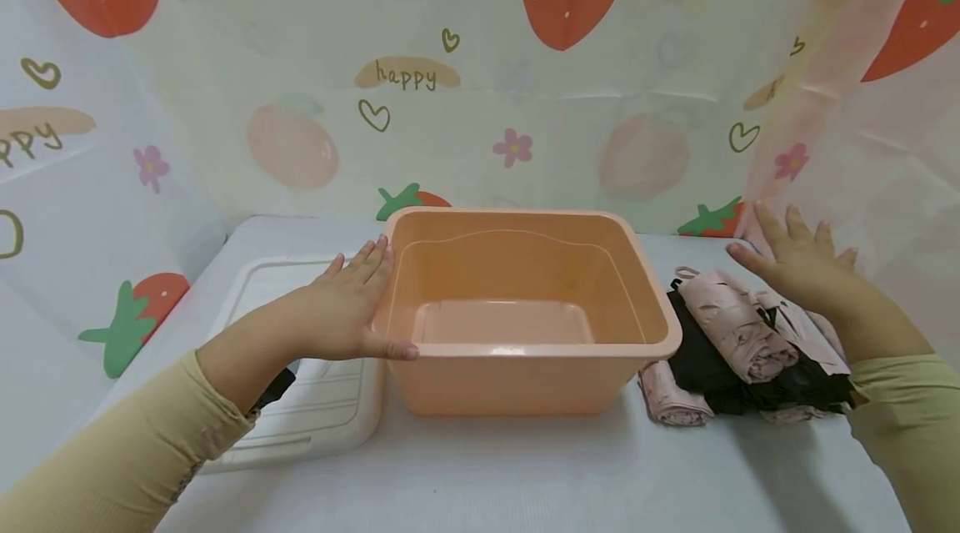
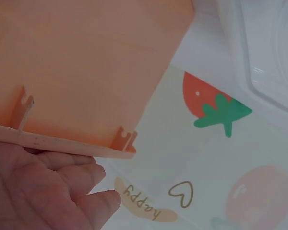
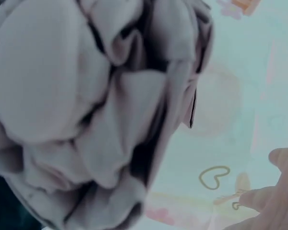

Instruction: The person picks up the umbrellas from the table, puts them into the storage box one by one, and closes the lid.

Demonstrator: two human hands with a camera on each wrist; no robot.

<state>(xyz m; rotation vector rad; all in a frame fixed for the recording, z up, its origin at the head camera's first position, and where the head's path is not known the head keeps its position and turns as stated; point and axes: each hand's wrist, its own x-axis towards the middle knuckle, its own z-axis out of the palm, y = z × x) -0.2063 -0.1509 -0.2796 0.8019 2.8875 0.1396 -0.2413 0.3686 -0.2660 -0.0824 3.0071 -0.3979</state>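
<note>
An orange plastic bin (image 1: 525,349) stands upright at the middle of the table, its inside bare. My left hand (image 1: 341,304) rests against the bin's left rim, fingers straight and thumb along the front edge. In the left wrist view, the fingers (image 2: 81,177) lie just under the rim of the bin (image 2: 86,62). To the right, my right hand (image 1: 806,262) hovers with spread fingers beside a pile of rolled pink fabric bundles (image 1: 738,324) and black fabric (image 1: 697,349). The right wrist view shows a crumpled fabric roll (image 3: 120,110) close up, apart from the visible fingers (image 3: 259,199).
A white ribbed lid (image 1: 337,424) lies flat left of the bin, partly behind my left arm. A strawberry-print backdrop (image 1: 517,91) closes off the back and both sides of the white table (image 1: 487,475).
</note>
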